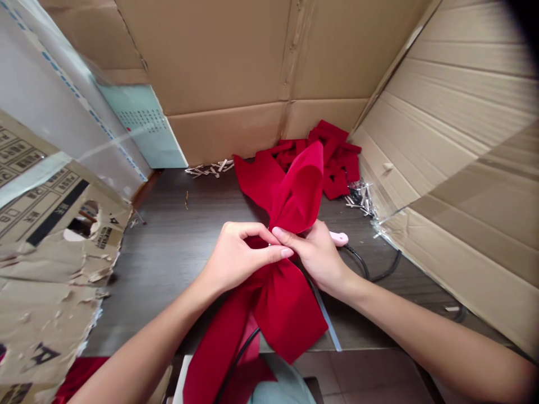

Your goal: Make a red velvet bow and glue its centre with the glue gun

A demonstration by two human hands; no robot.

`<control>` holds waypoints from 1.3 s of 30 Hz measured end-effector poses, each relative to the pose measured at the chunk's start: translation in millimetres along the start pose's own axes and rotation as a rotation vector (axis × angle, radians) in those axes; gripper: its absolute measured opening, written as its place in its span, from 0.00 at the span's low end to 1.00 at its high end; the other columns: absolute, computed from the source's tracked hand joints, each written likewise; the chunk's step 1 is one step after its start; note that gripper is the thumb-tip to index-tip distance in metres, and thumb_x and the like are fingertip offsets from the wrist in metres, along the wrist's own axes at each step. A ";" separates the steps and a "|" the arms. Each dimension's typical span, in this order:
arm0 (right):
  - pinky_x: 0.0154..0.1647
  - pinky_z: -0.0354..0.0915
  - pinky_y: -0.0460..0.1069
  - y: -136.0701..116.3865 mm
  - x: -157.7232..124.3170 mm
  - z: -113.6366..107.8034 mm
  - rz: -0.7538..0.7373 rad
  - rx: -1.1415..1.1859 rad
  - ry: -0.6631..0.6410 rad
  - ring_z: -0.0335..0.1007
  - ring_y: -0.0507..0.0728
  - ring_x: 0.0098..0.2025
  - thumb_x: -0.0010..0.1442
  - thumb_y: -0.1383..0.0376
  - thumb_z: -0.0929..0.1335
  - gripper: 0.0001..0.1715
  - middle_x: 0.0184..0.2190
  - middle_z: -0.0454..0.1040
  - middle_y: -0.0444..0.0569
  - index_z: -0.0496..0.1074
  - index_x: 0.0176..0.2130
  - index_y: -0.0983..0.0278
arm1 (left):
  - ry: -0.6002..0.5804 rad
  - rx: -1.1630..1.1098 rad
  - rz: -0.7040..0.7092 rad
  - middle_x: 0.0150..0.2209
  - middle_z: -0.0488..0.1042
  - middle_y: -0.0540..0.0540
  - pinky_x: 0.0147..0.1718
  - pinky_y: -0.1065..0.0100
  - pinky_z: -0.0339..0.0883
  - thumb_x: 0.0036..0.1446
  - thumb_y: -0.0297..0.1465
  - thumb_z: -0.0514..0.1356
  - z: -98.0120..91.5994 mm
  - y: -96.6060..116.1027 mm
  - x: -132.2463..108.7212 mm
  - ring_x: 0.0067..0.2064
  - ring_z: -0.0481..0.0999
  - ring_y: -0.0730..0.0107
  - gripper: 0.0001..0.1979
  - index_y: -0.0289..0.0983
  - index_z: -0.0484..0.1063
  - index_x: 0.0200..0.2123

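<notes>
A large red velvet bow (290,196) lies on the dark wooden table (177,247), its loops standing up and its tails (278,308) hanging over the near edge. My left hand (238,255) pinches the bow's gathered middle from the left, fingers closed. My right hand (318,252) grips the same middle from the right, index finger laid across it. A small shiny bit shows between the fingertips; I cannot make out what it is.
More cut red velvet pieces (337,157) are piled at the back right. Metal hair clips (360,199) lie beside them, and another heap (208,168) at the back. A pink tool (339,238) with a black cord (379,272) rests behind my right hand. Cardboard walls surround the table.
</notes>
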State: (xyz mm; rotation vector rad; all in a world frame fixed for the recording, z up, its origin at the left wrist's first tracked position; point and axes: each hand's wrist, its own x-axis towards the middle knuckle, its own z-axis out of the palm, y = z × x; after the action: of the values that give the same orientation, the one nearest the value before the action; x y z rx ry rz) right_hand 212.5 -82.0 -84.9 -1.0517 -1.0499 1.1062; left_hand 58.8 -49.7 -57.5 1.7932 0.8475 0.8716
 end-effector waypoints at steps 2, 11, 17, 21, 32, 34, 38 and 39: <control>0.39 0.66 0.52 1.4 -0.2 0.4 -0.026 -0.003 0.025 0.68 0.55 0.31 0.49 0.56 0.78 0.16 0.27 0.74 0.45 0.72 0.28 0.63 | 0.040 0.038 0.002 0.26 0.79 0.48 0.31 0.68 0.69 0.46 0.35 0.72 3.8 -0.9 -1.3 0.29 0.76 0.67 0.11 0.34 0.78 0.25; 0.37 0.66 0.50 -1.3 -0.2 -2.8 -0.109 0.094 0.008 0.67 0.53 0.30 0.55 0.60 0.75 0.12 0.26 0.72 0.43 0.72 0.26 0.62 | -0.024 0.038 0.125 0.32 0.79 0.51 0.38 0.71 0.68 0.48 0.21 0.66 5.0 1.8 -0.5 0.34 0.77 0.71 0.06 0.35 0.76 0.31; 0.36 0.67 0.49 -9.6 2.9 -4.4 -0.017 0.168 0.037 0.67 0.53 0.29 0.50 0.60 0.77 0.13 0.26 0.72 0.43 0.72 0.26 0.63 | -0.080 -0.053 0.101 0.38 0.81 0.47 0.45 0.67 0.69 0.48 0.22 0.68 3.1 -1.4 -0.5 0.40 0.78 0.67 0.11 0.35 0.79 0.38; 0.39 0.69 0.52 -9.4 4.3 -4.0 -0.010 0.192 0.045 0.70 0.55 0.32 0.48 0.59 0.78 0.14 0.28 0.73 0.45 0.73 0.27 0.63 | -0.080 -0.024 0.143 0.40 0.80 0.46 0.46 0.65 0.69 0.48 0.25 0.70 0.9 -1.7 -1.0 0.41 0.78 0.66 0.13 0.37 0.81 0.40; 0.45 0.71 0.53 -11.9 7.2 -13.1 -0.079 0.102 -0.005 0.75 0.57 0.38 0.52 0.59 0.76 0.09 0.33 0.79 0.46 0.78 0.32 0.61 | -0.116 -0.015 0.200 0.47 0.79 0.45 0.50 0.64 0.69 0.51 0.29 0.70 -7.8 -1.7 0.2 0.48 0.78 0.62 0.17 0.43 0.81 0.46; 0.44 0.71 0.53 -11.2 6.4 -13.3 -0.074 0.102 0.004 0.75 0.57 0.36 0.53 0.59 0.76 0.09 0.33 0.79 0.46 0.79 0.32 0.61 | -0.128 -0.006 0.202 0.47 0.80 0.46 0.51 0.64 0.69 0.50 0.29 0.70 -8.5 -0.1 -0.4 0.47 0.78 0.63 0.17 0.43 0.81 0.45; 0.39 0.69 0.52 -7.8 5.8 -14.3 -0.080 0.073 0.044 0.73 0.55 0.32 0.51 0.59 0.77 0.10 0.29 0.78 0.45 0.78 0.29 0.62 | -0.196 0.037 0.176 0.46 0.79 0.45 0.48 0.66 0.69 0.51 0.24 0.68 -7.5 4.0 -2.1 0.48 0.78 0.63 0.19 0.40 0.80 0.47; 0.38 0.69 0.52 -7.1 6.1 -14.5 -0.082 0.059 0.052 0.72 0.55 0.31 0.51 0.58 0.77 0.10 0.28 0.77 0.44 0.78 0.29 0.62 | -0.216 0.047 0.175 0.46 0.79 0.45 0.47 0.66 0.69 0.51 0.23 0.67 -6.9 4.6 -2.3 0.47 0.78 0.63 0.19 0.39 0.80 0.48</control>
State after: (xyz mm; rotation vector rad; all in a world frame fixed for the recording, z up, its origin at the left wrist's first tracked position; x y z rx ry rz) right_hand 228.7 -78.6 -79.8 -0.9767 -1.0048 1.0326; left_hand 52.5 -50.1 -51.5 1.9833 0.5834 0.7556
